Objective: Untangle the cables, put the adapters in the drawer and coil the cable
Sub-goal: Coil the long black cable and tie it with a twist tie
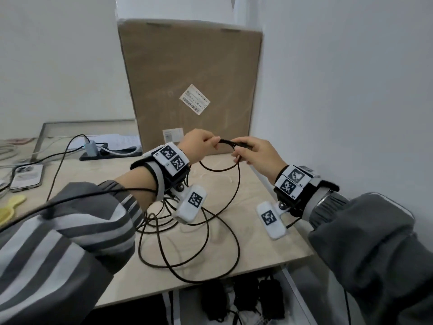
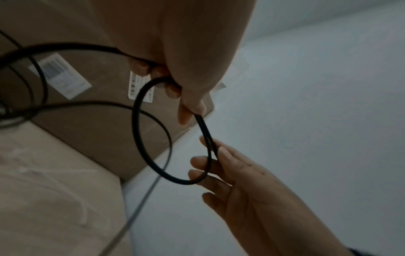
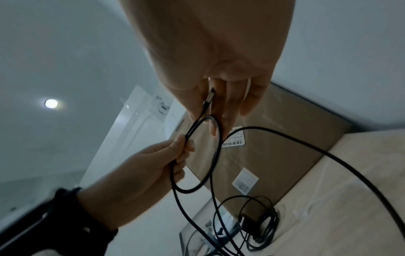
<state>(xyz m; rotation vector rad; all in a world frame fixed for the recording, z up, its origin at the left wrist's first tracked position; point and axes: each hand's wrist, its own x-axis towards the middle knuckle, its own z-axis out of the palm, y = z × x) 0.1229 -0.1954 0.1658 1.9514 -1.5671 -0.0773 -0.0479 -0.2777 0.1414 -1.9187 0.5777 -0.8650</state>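
While both hands raised over bench (image 1: 269, 233), left hand (image 1: 199, 145) pinches black cable (image 1: 225, 170), right hand (image 1: 257, 153) pinches plug end (image 3: 209, 98); small loop hangs between them. Rest of cable trails in loose loops on bench, before cardboard box (image 1: 192, 73). Dark adapters (image 1: 269, 299) in open drawer (image 1: 290, 285) below bench edge.

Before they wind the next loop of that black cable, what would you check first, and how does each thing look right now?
1. Left hand grips the black cable: ok.
2. Right hand pinches the connector end: ok.
3. First small loop formed between the hands: ok.
4. Remaining cable free of knots on the table: cannot tell; loops overlap.
5. Adapters in the open drawer: ok; dark blocks lie there.
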